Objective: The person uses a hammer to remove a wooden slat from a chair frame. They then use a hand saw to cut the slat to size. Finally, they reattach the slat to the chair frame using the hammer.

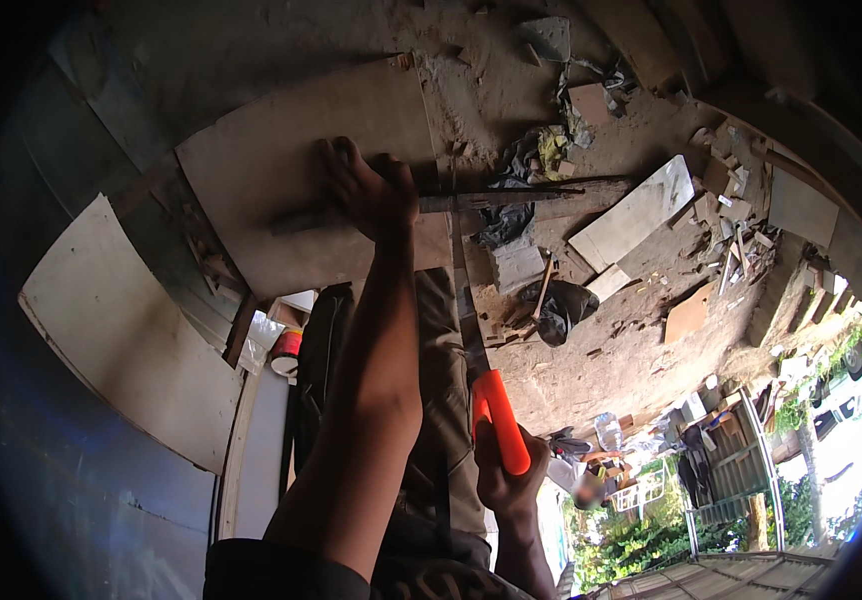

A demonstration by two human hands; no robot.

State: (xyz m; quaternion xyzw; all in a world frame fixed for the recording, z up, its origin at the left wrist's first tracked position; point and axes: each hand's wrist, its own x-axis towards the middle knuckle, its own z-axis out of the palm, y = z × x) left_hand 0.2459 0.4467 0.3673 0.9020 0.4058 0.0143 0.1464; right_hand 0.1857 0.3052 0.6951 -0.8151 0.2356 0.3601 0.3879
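Observation:
My right hand [513,468] is wrapped round the bright orange handle of a handsaw [501,425]. The saw's narrow blade runs away from me along the board's right edge and meets a long dark wooden strip [541,195]. That strip lies crosswise over a brown wooden board [281,150] and sticks out past it to the right. On the board, my left hand [376,190] grips the strip a little left of the blade. Shadow hides part of its fingers and the strip's left end.
A pale panel [636,210], a hammer [545,285], black plastic [566,312] and wood scraps litter the dirt floor to the right. At left stand a white curved panel [131,330] and a red can [286,350]. Another person [591,485] is in the distance at lower right.

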